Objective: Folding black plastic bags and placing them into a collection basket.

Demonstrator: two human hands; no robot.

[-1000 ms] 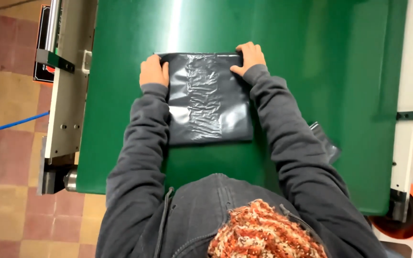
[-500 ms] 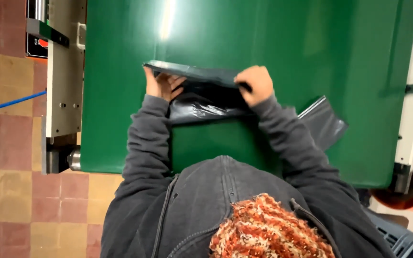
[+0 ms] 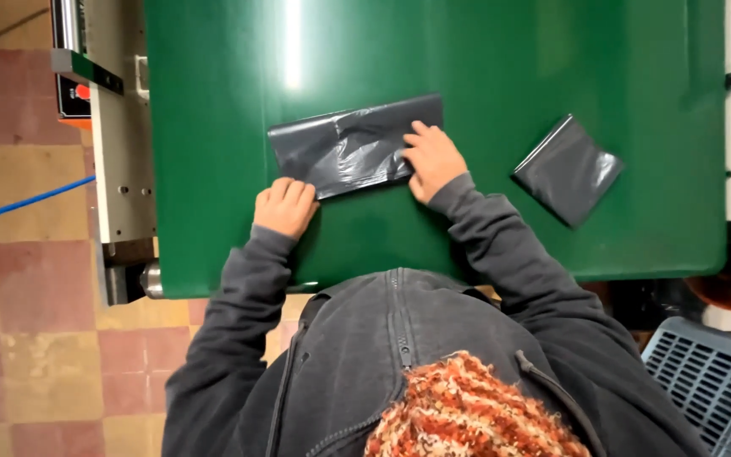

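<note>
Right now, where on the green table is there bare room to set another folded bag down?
The far stretch of the green table, beyond the grey bag, is bare. So is the gap between the right hand and the small folded bag. The near edge by the left hand is crowded by both arms.

Dark grey plastic bag (image 3: 353, 145) — green table (image 3: 501, 68) — checkered floor (image 3: 27, 279)

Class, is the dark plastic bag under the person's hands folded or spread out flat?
Folded: the dark plastic bag is a narrow strip with a crease, pressed down by the right hand.
</note>
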